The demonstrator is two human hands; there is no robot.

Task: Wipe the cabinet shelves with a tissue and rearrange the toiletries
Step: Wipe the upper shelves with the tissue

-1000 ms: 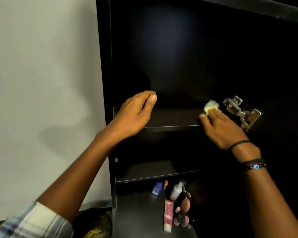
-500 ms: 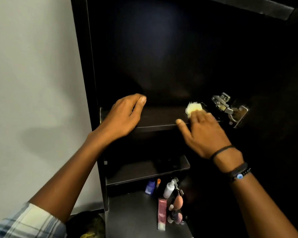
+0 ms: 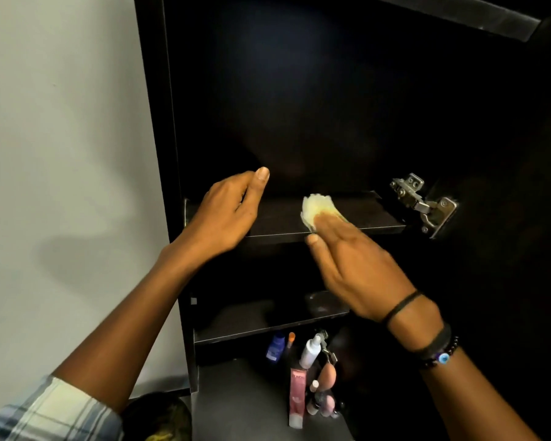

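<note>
While the empty left hand (image 3: 226, 214) rests slack on the shelf (image 3: 372, 218), the flat right hand (image 3: 357, 265) presses a crumpled yellowish tissue (image 3: 312, 205).

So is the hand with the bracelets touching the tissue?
Touching. The head view shows the right hand pressing flat on the tissue, which lies on the shelf.

Our left hand (image 3: 226, 214) reaches up, fingers relaxed and slightly curled. Our right hand (image 3: 357, 265) lies flat, fingers straight, palm down.

A crumpled pale tissue (image 3: 317, 207) sits on the dark upper shelf (image 3: 277, 219), near its front edge; toiletries (image 3: 310, 351) cluster beneath the lower shelf (image 3: 261, 324).
</note>
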